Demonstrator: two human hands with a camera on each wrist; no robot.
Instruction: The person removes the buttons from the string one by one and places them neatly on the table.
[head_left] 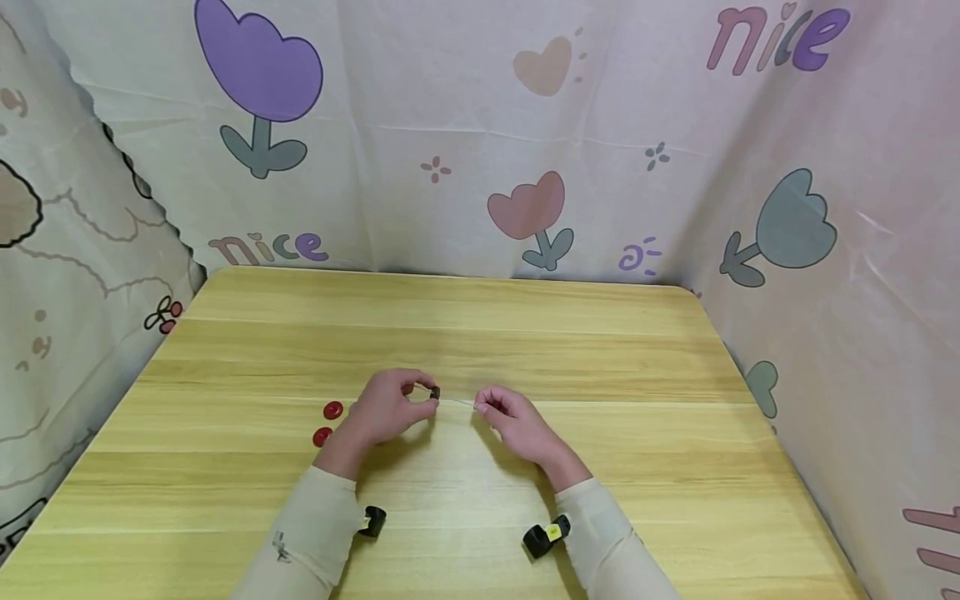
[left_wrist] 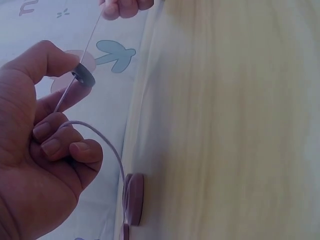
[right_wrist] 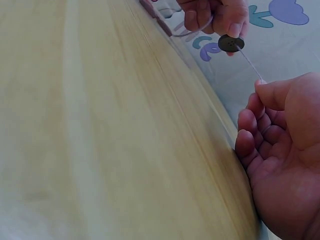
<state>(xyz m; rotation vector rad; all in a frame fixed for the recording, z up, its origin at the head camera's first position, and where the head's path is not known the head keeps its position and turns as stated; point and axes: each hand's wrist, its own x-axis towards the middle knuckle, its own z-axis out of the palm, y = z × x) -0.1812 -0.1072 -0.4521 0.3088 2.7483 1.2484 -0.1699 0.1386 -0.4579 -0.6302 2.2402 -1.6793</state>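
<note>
Above the middle of the table, my left hand (head_left: 384, 408) pinches a dark round button (right_wrist: 227, 43) between thumb and forefinger. A thin pale string (left_wrist: 107, 137) passes through a hole in the button. Its tail runs under the curled lower fingers of that hand and down to the red buttons (head_left: 333, 410) lying on the table left of the hand. To the right, my right hand (head_left: 519, 427) pinches the other end of the string between thumb and forefinger. Between the two hands the string is drawn straight.
The wooden table (head_left: 600, 350) stands against a printed cloth (head_left: 420, 100) that hangs at the back and both sides. A black wrist camera (head_left: 372, 522) is worn at the left sleeve, another camera (head_left: 545, 537) at the right sleeve.
</note>
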